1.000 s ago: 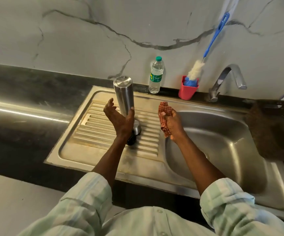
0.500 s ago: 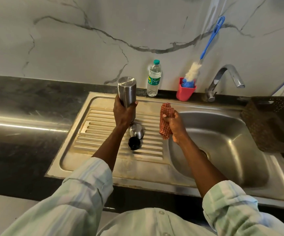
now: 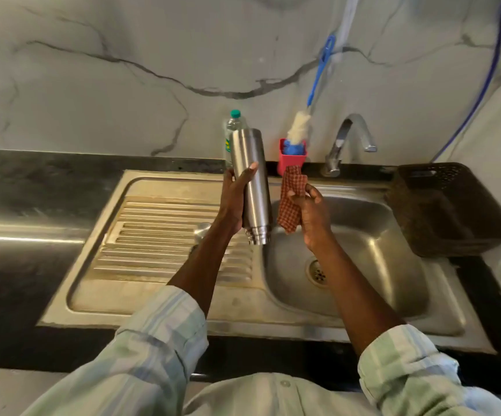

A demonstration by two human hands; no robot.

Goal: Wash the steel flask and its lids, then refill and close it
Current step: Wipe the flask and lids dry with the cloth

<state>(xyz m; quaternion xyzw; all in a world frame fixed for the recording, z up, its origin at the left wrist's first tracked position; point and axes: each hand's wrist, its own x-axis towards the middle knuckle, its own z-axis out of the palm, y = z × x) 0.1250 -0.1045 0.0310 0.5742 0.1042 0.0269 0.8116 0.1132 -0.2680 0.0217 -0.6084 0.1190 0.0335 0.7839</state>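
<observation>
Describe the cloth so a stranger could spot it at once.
Start at the steel sink and look above the basin's back left corner. There the right hand pinches a small cloth, hanging beside the flask in the left hand. It is the only red-checked fabric among bare metal.

A home kitchen: a steel sink (image 3: 363, 298) with ribbed drainboard (image 3: 159, 235) sits in a black desk (image 3: 33, 187). A curved tap (image 3: 348, 139) stands against a marble-veined wall (image 3: 123, 85)

The left hand (image 3: 233, 202) has lifted the flask (image 3: 252, 187) (neck down) off the drainboard — toward the cloth (image 3: 290, 199).
</observation>
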